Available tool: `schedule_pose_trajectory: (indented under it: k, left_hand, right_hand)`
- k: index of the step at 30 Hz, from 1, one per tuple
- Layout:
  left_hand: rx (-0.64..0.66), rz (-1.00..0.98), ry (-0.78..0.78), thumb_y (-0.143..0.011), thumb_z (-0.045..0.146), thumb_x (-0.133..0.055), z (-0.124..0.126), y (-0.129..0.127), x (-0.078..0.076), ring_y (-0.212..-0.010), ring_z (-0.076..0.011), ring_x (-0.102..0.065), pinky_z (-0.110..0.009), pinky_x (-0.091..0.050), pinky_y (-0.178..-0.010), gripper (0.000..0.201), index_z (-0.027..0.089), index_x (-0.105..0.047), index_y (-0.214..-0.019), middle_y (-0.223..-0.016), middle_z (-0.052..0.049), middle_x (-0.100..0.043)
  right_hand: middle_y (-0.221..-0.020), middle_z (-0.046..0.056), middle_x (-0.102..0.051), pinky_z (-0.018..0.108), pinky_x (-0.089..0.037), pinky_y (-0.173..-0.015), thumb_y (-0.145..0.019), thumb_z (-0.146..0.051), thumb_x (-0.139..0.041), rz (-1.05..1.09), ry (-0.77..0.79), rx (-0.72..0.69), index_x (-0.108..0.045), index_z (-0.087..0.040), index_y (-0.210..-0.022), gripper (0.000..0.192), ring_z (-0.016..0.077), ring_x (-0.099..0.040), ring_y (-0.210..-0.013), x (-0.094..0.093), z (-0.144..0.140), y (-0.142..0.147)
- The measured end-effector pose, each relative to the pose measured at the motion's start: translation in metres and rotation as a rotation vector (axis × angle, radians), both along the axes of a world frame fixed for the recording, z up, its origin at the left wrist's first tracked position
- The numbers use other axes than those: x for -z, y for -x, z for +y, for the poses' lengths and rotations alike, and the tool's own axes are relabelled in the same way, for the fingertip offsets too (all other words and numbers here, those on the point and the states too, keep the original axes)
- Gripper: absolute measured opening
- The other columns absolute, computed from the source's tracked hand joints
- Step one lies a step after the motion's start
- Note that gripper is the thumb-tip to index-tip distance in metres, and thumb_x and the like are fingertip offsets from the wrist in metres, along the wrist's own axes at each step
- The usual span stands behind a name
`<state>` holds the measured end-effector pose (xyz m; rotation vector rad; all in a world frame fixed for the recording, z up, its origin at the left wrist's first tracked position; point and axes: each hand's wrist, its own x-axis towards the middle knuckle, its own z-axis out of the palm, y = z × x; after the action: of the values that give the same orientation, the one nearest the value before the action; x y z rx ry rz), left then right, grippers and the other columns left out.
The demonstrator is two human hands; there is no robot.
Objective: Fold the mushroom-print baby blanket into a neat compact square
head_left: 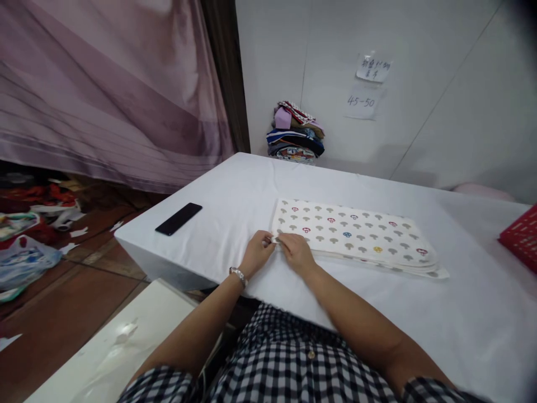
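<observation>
A folded white cloth (pixel 356 232) printed with grey, red, blue and yellow mushrooms lies flat in layers on the white-covered table (pixel 235 193). My left hand (pixel 258 252) pinches the cloth's near left corner between thumb and fingers; a bracelet circles that wrist. Close beside it, my right hand (pixel 297 252) has its fingertips closed on the same corner and rests partly over the near edge. The two hands almost touch, and the bit of corner between them is mostly hidden by the fingers.
A black phone (pixel 179 219) lies at the table's left side. Folded fabrics (pixel 296 134) are stacked beyond the far edge, by the wall. A red perforated basket (pixel 522 238) stands at the right. A pale surface (pixel 126 336) is at lower left; bags (pixel 29 260) lie on the floor.
</observation>
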<state>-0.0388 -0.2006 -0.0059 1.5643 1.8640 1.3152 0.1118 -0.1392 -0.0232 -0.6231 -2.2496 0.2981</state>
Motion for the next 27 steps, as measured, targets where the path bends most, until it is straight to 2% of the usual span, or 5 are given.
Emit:
schedule_pose_trajectory:
  k: [9, 13, 16, 22, 27]
  left_hand:
    - [-0.05, 0.113, -0.025, -0.068, 0.01, -0.051, 0.0, -0.003, 0.0, -0.069, -0.013, -0.052, -0.027, -0.044, -0.065, 0.014, 0.021, -0.05, -0.078, -0.081, 0.001, -0.051]
    - [-0.01, 0.29, -0.059, -0.072, 0.01, -0.05, -0.007, -0.007, -0.006, -0.078, -0.0145, -0.055, -0.028, -0.045, -0.068, 0.023, 0.022, -0.052, -0.092, -0.099, -0.003, -0.053]
    - [0.001, 0.411, -0.052, -0.074, 0.012, -0.05, -0.008, -0.009, -0.008, -0.082, -0.0161, -0.055, -0.029, -0.044, -0.07, 0.019, 0.023, -0.052, -0.089, -0.1, -0.003, -0.053]
    - [-0.077, 0.299, 0.068, -0.07, 0.014, -0.051, -0.001, -0.005, -0.004, -0.064, -0.0126, -0.05, -0.026, -0.041, -0.062, 0.011, 0.021, -0.047, -0.078, -0.078, 0.002, -0.05]
    - [-0.054, 0.275, 0.075, -0.071, 0.014, -0.049, -0.001, -0.003, -0.005, -0.064, -0.0123, -0.049, -0.026, -0.04, -0.062, 0.01, 0.021, -0.047, -0.078, -0.076, 0.002, -0.051]
  right_hand:
    - [-0.092, 0.007, -0.064, 0.035, -0.039, -0.072, -0.091, -0.024, -0.047, -0.109, -0.057, 0.068, -0.066, -0.021, -0.094, 0.02, 0.0216, -0.053, -0.086, -0.003, 0.0, -0.002]
    - [-0.089, 0.007, -0.062, 0.035, -0.038, -0.07, -0.09, -0.02, -0.048, -0.131, -0.062, 0.069, -0.066, -0.02, -0.094, 0.019, 0.0214, -0.051, -0.082, -0.002, 0.002, -0.002]
    - [-0.089, 0.007, -0.061, 0.034, -0.037, -0.071, -0.091, -0.019, -0.047, -0.158, -0.062, 0.053, -0.066, -0.02, -0.095, 0.02, 0.0208, -0.05, -0.083, -0.002, 0.002, -0.002]
    - [-0.095, 0.007, -0.061, 0.033, -0.035, -0.074, -0.092, -0.023, -0.046, -0.241, -0.035, 0.05, -0.064, -0.021, -0.104, 0.021, 0.0202, -0.049, -0.088, -0.008, -0.002, -0.003]
    - [-0.097, 0.006, -0.062, 0.032, -0.036, -0.075, -0.092, -0.02, -0.046, -0.277, -0.04, 0.038, -0.064, -0.022, -0.104, 0.022, 0.0197, -0.049, -0.089, -0.007, -0.003, -0.012]
